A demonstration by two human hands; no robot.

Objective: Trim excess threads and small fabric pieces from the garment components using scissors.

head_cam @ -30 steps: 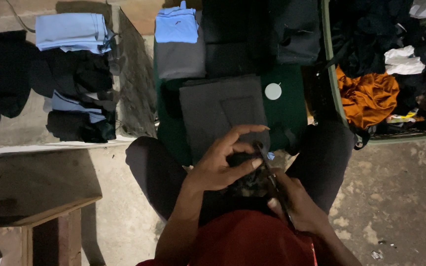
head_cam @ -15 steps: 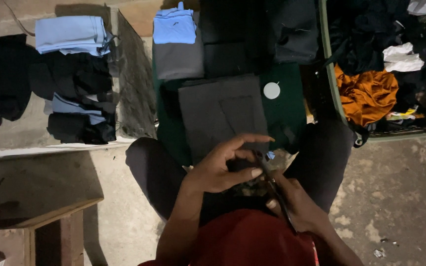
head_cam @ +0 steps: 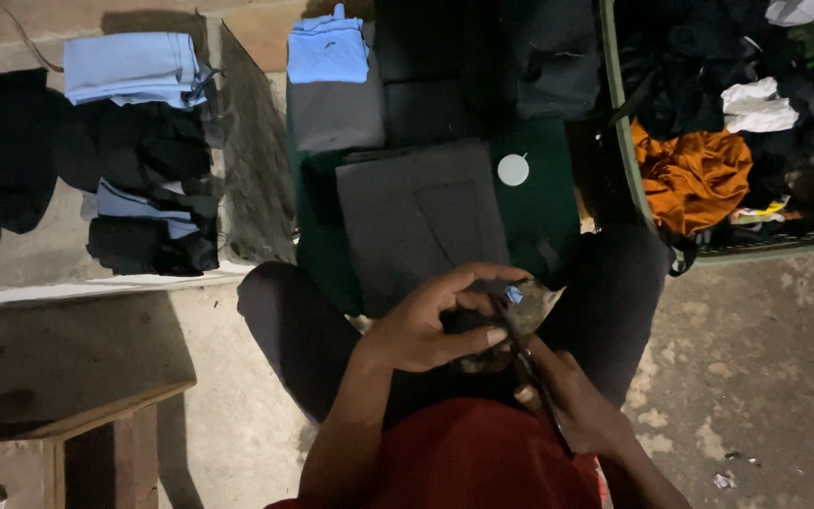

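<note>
In the lap, the left hand pinches a small dark cloth piece with curled fingers; the right hand grips its near end. The piece's long axis runs from the body outward. Just beyond lies a folded grey garment, a round white tag at its right.

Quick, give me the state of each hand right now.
Left hand: fingers curled shut on a small dark patterned cloth.
Right hand: closed around a thin dark strap-like piece; what it is cannot be told.
</note>
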